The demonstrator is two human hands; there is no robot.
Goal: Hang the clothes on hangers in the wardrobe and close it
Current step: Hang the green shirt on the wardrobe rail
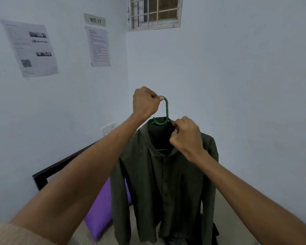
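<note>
Shirt on green hanger

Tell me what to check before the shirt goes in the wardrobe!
1. Left hand grips the hook of the green hanger: ok.
2. Right hand pinches the collar of the shirt: ok.
3. Both shoulders sit on the hanger: ok, it seems.
4. Buttons done up: cannot tell.
5. Wardrobe open and rail free: cannot tell, it is out of view.

open air above shirt, walls close behind
</note>
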